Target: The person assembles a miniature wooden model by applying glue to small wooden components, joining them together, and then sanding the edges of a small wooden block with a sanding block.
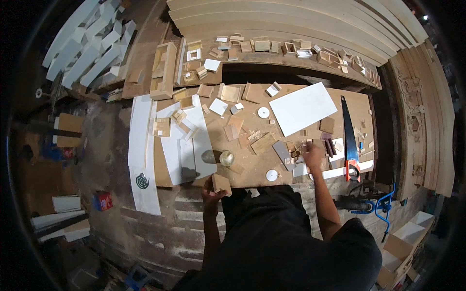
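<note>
My left hand is at the table's front edge, its fingers closed around a small wooden box-like piece. Over the right part of the table, my right hand reaches in among small wood offcuts. Its fingers are bent together, and whatever they grip is too small to make out. Dark reddish-brown strips lie just right of that hand, with a grey flat piece to its left. A round, clear glass-like container stands beyond my left hand.
A handsaw with an orange handle lies at the right. Behind my right hand is a white board; white discs lie nearby. White panels cover the table's left. Small wooden boxes line the back shelf, below long planks.
</note>
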Available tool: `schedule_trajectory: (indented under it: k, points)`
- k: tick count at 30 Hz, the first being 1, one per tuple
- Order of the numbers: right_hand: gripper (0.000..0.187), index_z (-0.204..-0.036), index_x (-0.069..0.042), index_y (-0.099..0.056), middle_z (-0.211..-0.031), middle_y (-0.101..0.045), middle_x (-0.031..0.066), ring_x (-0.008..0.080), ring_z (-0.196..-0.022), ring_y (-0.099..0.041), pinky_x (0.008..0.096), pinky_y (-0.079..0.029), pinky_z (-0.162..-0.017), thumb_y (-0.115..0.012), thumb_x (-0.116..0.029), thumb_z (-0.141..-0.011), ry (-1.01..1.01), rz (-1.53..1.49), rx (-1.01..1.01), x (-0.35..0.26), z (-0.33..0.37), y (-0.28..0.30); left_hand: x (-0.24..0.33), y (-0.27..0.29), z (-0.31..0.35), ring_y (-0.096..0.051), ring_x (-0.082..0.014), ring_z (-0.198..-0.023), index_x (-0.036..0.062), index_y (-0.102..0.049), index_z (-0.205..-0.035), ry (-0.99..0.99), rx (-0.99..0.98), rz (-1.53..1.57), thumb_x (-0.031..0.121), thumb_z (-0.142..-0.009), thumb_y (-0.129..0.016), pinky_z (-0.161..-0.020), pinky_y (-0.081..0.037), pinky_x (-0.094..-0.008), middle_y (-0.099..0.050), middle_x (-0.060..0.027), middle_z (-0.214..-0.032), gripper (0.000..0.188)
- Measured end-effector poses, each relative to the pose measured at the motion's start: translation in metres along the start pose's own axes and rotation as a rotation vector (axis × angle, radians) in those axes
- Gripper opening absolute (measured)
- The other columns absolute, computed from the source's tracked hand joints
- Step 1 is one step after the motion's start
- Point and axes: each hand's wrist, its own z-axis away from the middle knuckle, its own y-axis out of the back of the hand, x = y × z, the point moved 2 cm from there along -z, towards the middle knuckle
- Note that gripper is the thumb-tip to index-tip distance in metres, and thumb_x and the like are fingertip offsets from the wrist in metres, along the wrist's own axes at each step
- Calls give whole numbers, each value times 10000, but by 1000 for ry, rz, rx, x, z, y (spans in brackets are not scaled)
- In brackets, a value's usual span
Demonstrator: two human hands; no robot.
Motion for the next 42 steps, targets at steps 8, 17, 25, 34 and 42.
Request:
schedule_trajectory:
  k: [8,17,25,34,42]
  points:
    - [462,-933,-67,-682,-912,-721,130,329,-855,-715,435,-560,-741,-815,-478,-769,117,-63,-739,-202,69,-104,56,-13,-6,-662,-227,-1082,-36,-518,-1422,115,-329,333,80,-788,-690,-988,-513,-353,-668,-123,-1215,667]
    - [442,-882,-61,-647,-935,-701,150,351,-906,-692,466,-543,-755,-834,-442,-762,169,32,-799,-215,76,-138,124,-40,-11,-651,-268,-1081,-40,-491,-1375,286,-752,890,146,-795,-719,-943,-549,-384,-646,-168,-1180,651]
    - [465,-938,-37,-614,-928,-687,186,382,-915,-680,466,-538,-783,-875,-350,-715,128,-60,-861,-191,77,-130,138,-50,-19,-660,-256,-1053,-33,-544,-1282,331,-687,840,204,-747,-704,-930,-541,-357,-644,-156,-1153,606]
    - [557,-1346,-63,-577,-1005,-707,56,136,-876,-688,316,-567,-767,-806,-68,-837,-162,-1134,-846,-245,42,26,198,-105,-7,-609,-208,-1113,-8,-545,-1297,-18,-568,184,197,-710,-682,-995,-474,-340,-624,-119,-1187,637]
    - [779,-1411,-59,-546,-1123,-671,9,71,-989,-626,249,-515,-844,-918,-171,-736,233,-863,-763,-308,6,188,208,-156,2,-579,-174,-1094,2,-557,-1258,-31,-634,-52,123,-761,-654,-977,-455,-317,-610,-90,-1159,520]
